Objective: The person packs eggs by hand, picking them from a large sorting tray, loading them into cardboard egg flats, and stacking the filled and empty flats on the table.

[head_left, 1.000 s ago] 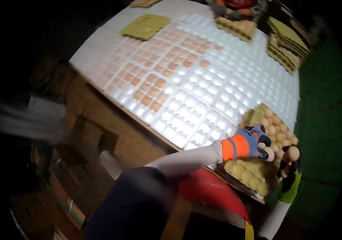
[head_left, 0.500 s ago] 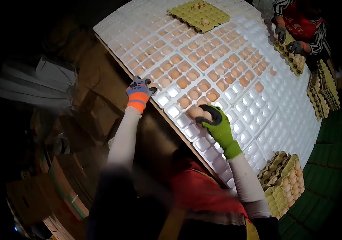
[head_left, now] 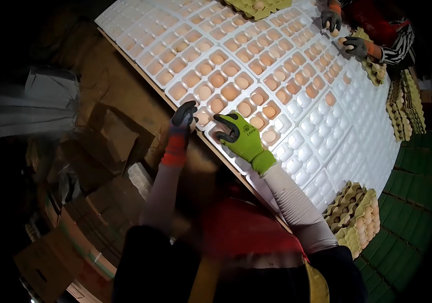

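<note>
White plastic trays point(head_left: 309, 161) with square cells cover the table, and many cells hold brown eggs point(head_left: 229, 92). At the table's near edge my left hand point(head_left: 181, 123), in a grey and orange glove, has its fingers curled around a partly hidden egg point(head_left: 192, 125). Just to its right, my right hand point(head_left: 240, 135) wears a green glove with dark fingertips. Its thumb and fingers are apart over the edge cells, with no egg clearly visible between them. Another egg point(head_left: 203, 118) lies in a cell between both hands.
A stack of pulp trays with eggs point(head_left: 365, 222) stands at the lower right corner. More pulp trays point(head_left: 406, 108) are stacked farther back. Across the table, a person's gloved hands point(head_left: 355, 46) handle eggs. A pulp tray point(head_left: 261, 7) lies at the top. Cardboard boxes point(head_left: 100, 212) sit lower left.
My right hand has moved left toward my left hand, and the eggs it held are no longer seen in it. More near cells hold eggs. The view has shifted.
</note>
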A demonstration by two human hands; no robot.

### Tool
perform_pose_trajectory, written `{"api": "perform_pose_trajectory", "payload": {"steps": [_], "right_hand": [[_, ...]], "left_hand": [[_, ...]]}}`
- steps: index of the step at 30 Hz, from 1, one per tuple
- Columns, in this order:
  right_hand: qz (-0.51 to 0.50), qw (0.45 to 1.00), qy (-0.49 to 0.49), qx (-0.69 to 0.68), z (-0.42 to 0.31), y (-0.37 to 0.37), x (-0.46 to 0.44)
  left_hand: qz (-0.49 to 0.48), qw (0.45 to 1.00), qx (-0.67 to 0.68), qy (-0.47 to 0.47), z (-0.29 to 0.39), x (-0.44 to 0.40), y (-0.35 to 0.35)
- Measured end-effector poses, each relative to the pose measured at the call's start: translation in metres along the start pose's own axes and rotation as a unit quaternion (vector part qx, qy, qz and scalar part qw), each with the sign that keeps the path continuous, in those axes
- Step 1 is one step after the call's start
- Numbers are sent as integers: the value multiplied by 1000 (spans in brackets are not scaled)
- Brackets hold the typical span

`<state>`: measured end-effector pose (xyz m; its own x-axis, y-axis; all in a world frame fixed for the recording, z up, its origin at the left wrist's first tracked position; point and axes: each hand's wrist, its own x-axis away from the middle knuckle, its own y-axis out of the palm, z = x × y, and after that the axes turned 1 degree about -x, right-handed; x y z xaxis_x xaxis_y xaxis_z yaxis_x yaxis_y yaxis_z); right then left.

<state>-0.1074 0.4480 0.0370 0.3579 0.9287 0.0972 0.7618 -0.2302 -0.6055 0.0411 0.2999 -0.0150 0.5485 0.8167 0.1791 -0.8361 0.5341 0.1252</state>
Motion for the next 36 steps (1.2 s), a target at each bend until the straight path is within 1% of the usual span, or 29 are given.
{"api": "perform_pose_trajectory", "payload": {"steps": [1,4,5,6,8,9,10,11,12,13,14,15,17,18,20,21,22,23,24,25,26,28,29,31,32,33,34,35,36], "right_hand": [[3,1000,2,1,4,6,5],[86,977,-124,152,27,37,26],[92,977,-113,153,27,32,35],[137,986,-90,29,23,23,41],[216,950,-46,-222,16,7,51],[251,905,-16,-344,15,5,64],[289,864,-19,-412,30,-6,74],[321,848,47,-420,23,-31,89],[345,867,57,-356,34,-49,111],[364,850,50,-378,30,-62,129],[398,829,45,-390,22,-79,155],[425,836,79,-337,9,-94,182],[463,839,72,-275,-9,-115,237],[473,850,92,-212,-21,-129,266],[527,835,122,-103,-32,-144,329],[530,833,157,-19,-40,-157,364],[570,803,170,-17,-40,-164,402],[602,773,195,49,-35,-171,439],[590,744,243,199,-30,-185,479],[600,717,328,140,-40,-197,509],[566,723,374,128,-36,-202,543],[311,783,401,360,-23,-209,599],[318,786,394,353,-9,-206,613],[239,820,402,330,22,-190,636],[242,825,395,324,23,-193,647],[349,850,372,134,19,-202,656],[434,834,333,-69,20,-206,665],[432,837,327,-80,29,-205,671],[484,816,269,-170,39,-205,674]], "left_hand": [[-6,994,61,-96,9,13,-3],[-11,987,146,-71,0,44,9],[-11,983,174,-61,-4,52,14],[-12,978,202,-52,-8,60,20],[9,996,8,90,-19,76,32],[10,982,-133,137,-25,84,41],[-1,982,-133,134,-31,96,54],[-57,943,-238,225,-19,109,78],[-113,881,-334,315,-12,118,93],[-159,841,-396,333,-24,121,97],[-168,958,-149,178,-64,125,93],[-209,903,-297,230,-73,120,86],[-244,711,-541,377,-92,110,77],[-219,721,-511,414,-79,106,88],[-166,730,-452,486,-49,103,107],[-184,774,-428,429,-41,101,121],[-198,809,-413,368,-31,101,135],[-216,830,-369,359,-13,112,164],[-230,848,-329,347,9,130,198],[-259,840,-307,364,30,151,232],[-304,814,-283,406,46,169,266],[-402,763,-263,433,57,210,334],[-472,759,-172,413,63,238,366],[-526,687,-227,447,77,284,418],[-531,668,-229,469,77,302,438],[-553,628,-272,476,85,319,457],[-564,609,-276,485,86,335,470],[-568,589,-293,495,82,350,482],[-569,570,-307,507,77,364,495]]}}
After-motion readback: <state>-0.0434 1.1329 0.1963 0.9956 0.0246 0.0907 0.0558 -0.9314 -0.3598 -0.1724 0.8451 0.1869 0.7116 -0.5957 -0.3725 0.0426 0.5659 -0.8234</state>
